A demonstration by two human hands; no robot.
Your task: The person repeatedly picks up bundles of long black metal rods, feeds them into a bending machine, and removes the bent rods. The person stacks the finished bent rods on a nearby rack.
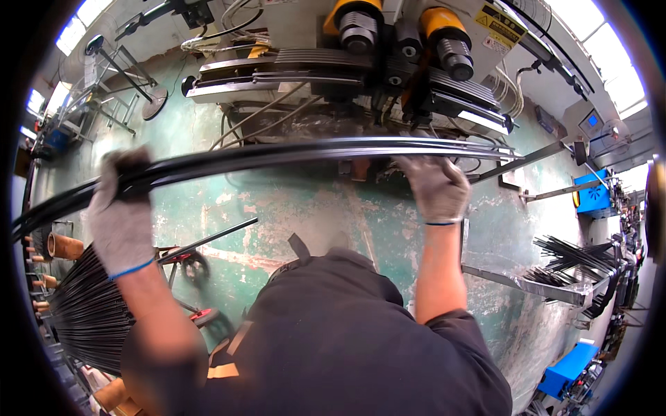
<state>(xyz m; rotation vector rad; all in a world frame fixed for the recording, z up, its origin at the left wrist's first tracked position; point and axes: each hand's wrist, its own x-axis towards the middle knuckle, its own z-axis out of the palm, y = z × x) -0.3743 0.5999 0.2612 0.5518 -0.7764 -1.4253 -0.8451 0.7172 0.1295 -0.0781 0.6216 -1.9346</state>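
Observation:
A bundle of long dark metal tubes (277, 155) stretches across in front of me, carried in both hands above the floor. My left hand (123, 211), in a grey work glove with a blue cuff, is closed round the bundle's left part; its fingertips are blurred. Under the right part, my right hand (437, 188), gloved the same way, has its fingers curled round the tubes. The tubes' right ends lie near a metal arm of a stand (520, 161). On the left, the bundle runs out past a large stack of thin black tubes (90, 312).
Ahead stands a machine with yellow-and-silver cylindrical heads (359, 28) and ribbed slide rails (277, 69). More dark rods (572, 260) lie on a metal rack at the right. Blue boxes (569, 371) stand at the right. A wheeled cart (191, 267) is beside my left arm.

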